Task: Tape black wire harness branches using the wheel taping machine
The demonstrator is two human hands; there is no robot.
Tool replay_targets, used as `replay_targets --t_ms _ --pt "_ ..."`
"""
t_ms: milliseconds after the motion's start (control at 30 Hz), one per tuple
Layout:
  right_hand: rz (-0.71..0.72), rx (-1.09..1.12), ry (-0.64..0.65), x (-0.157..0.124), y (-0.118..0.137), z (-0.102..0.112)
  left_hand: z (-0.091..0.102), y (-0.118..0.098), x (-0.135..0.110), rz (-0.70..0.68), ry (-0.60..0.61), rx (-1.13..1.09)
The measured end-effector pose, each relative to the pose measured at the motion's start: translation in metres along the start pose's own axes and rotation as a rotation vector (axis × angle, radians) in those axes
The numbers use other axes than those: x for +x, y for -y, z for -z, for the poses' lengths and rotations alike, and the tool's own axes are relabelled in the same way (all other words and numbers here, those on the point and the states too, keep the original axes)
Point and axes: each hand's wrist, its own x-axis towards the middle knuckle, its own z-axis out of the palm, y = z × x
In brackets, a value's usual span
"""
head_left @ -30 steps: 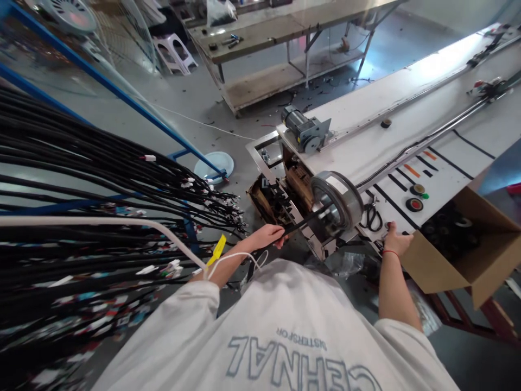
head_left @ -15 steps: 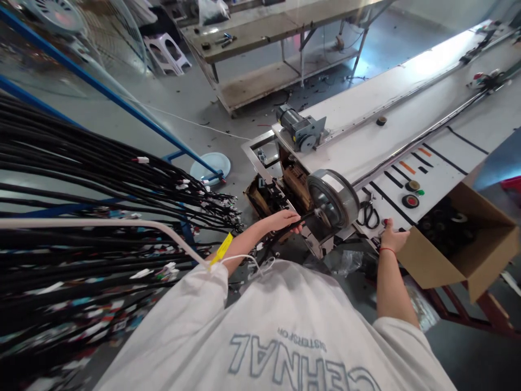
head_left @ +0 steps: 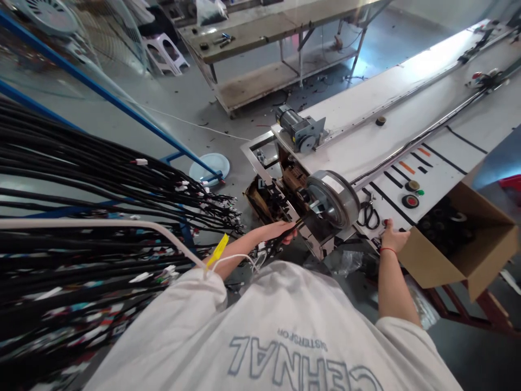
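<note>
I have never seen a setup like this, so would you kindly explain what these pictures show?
Every picture comes from one camera on the person's head, looking forward and down; there is no robot, only two bare hands. The left hand holds a black cable by a wheel at the end of a white table. The right hand is at the table's near edge, beside an open box. On the table lie scissors, rolls and strips. Bundled cables fill the left side.

A slim black cable bundle (head_left: 306, 218), gripped in the left hand (head_left: 288, 233), slants up to the grey ring wheel (head_left: 345, 198) (whether it enters is unclear). The wheel stands on edge, 1 white label on its rim. The right hand's (head_left: 394, 240) thumb partly hides a small red piece (head_left: 385, 222).
</note>
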Motion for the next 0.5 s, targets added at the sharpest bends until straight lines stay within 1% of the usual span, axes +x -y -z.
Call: replay_targets --t_ms 67,167,300,367,433,500 --pt "0.004 0.004 -0.006 0.0 0.0 0.0 0.003 0.001 -0.004 0.01 0.011 0.078" --pt "-0.008 -0.002 -0.017 0.001 -0.001 -0.001 0.004 0.002 -0.007 -0.049 -0.037 0.232" --pt "-0.013 -0.014 -0.012 0.002 -0.001 -0.002 -0.002 0.001 0.003 -0.078 -0.108 0.327" --pt "-0.005 -0.012 -0.009 0.003 -0.002 -0.002 -0.008 -0.002 0.013 -0.098 -0.132 0.35" --pt "0.003 -0.006 -0.012 0.003 -0.003 -0.003 -0.014 -0.007 0.023 -0.117 -0.137 0.315" --pt "0.015 0.0 -0.018 0.003 -0.005 -0.004 -0.015 -0.012 0.029 -0.103 -0.086 0.246"
